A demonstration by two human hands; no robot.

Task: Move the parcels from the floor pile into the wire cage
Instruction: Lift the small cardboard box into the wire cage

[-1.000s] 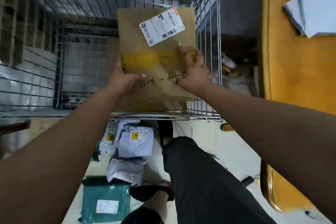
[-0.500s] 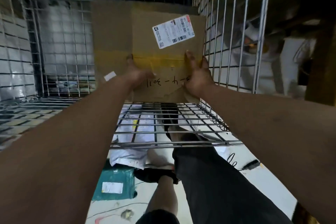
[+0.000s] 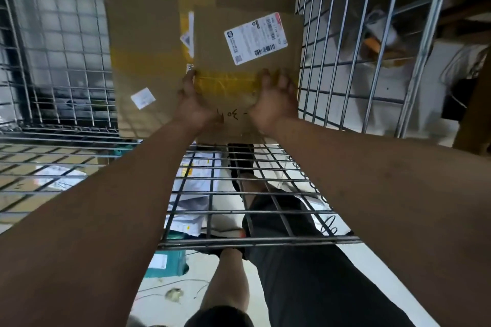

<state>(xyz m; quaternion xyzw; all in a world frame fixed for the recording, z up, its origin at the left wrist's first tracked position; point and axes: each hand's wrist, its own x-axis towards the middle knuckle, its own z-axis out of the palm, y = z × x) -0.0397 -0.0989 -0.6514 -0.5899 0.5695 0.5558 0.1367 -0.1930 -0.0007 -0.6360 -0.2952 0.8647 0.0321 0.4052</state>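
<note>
At the left of the frame the wire cage (image 3: 66, 74) shows its mesh wall, blurred, with open room between it and a large cardboard box (image 3: 148, 34) standing against the back; that box's top is cut off by the upper edge. Low in the frame, through the cage's grid, you can make out a teal parcel (image 3: 167, 263) and pale floor parcels (image 3: 191, 194), partly hidden by the wires and your arms. Your left hand (image 3: 194, 106) grips the left edge of the smaller cardboard parcel (image 3: 212, 48), fingertips hidden behind it. The parcel is inside the cage, upright, overlapping the large box's front, its lower edge covered by your wrists and its handwriting half hidden. Your right hand (image 3: 273, 103) presses spread fingers flat on its face. The parcel's right edge sits just beside the cage's right wall, with hardly any room.
</note>
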